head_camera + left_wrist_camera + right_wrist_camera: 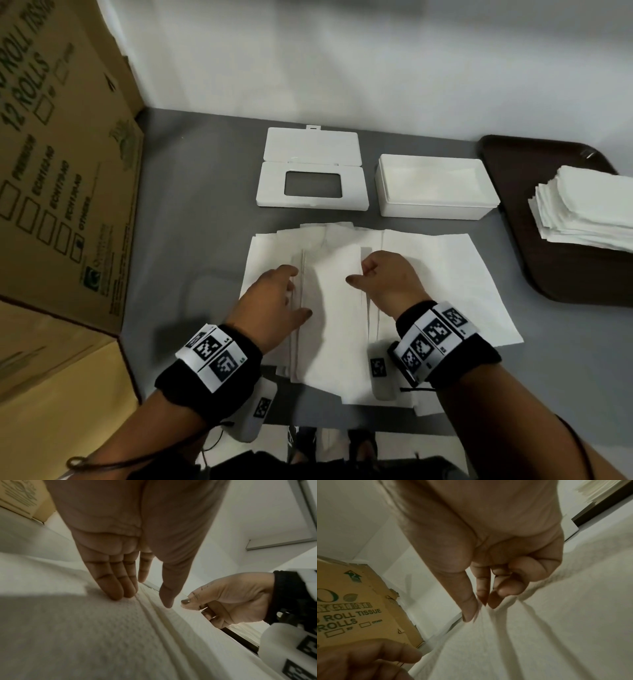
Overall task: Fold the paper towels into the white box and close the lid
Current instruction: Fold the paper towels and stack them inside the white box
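Several white paper towels lie overlapped on the grey table in front of me. My left hand rests flat on a fold at the left of the middle; its straight fingers press the towel down. My right hand pinches a raised fold of a paper towel between thumb and fingertips. Behind the towels the white box stands open. Its lid lies apart to its left, window flap open.
A brown tray at the right carries a stack of folded towels. A large cardboard carton fills the left side. A white wall stands behind the table. The table's near edge runs just below the towels.
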`<act>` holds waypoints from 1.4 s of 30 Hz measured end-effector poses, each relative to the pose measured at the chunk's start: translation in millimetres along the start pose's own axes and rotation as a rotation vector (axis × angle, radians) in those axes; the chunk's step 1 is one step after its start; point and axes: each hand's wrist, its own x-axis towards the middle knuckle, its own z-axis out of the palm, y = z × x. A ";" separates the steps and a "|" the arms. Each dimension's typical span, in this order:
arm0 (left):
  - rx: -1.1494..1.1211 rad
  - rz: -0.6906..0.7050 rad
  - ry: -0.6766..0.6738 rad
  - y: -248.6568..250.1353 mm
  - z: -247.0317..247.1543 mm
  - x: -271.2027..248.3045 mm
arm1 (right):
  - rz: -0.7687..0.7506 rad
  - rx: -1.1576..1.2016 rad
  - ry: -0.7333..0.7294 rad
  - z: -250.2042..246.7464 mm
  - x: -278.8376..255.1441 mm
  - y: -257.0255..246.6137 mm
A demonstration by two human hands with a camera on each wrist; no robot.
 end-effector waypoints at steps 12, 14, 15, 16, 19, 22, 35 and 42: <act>-0.092 0.049 0.052 -9.2 -7.5 1.9 | -0.037 0.418 0.041 -22.2 -22.9 20.8; -0.113 0.070 0.059 -6.1 -8.9 2.6 | -0.042 0.495 0.014 -27.2 -27.4 24.6; -0.137 0.084 0.053 -2.8 -9.6 2.8 | -0.043 0.539 -0.006 -29.5 -29.2 25.7; -0.174 0.100 0.042 1.8 -9.7 3.7 | -0.046 0.579 -0.025 -31.7 -30.2 26.2; -0.312 0.140 -0.014 20.6 -9.1 6.8 | -0.068 0.681 -0.057 -37.3 -35.5 20.4; -0.413 0.188 -0.020 39.4 -7.2 14.8 | -0.090 0.721 -0.070 -42.0 -37.2 12.1; -0.091 0.532 -0.068 117.4 -5.1 52.0 | -0.334 0.214 0.120 -122.1 -19.9 8.8; -0.243 0.397 -0.196 145.1 21.6 68.3 | -0.319 0.236 0.183 -169.0 -4.3 41.6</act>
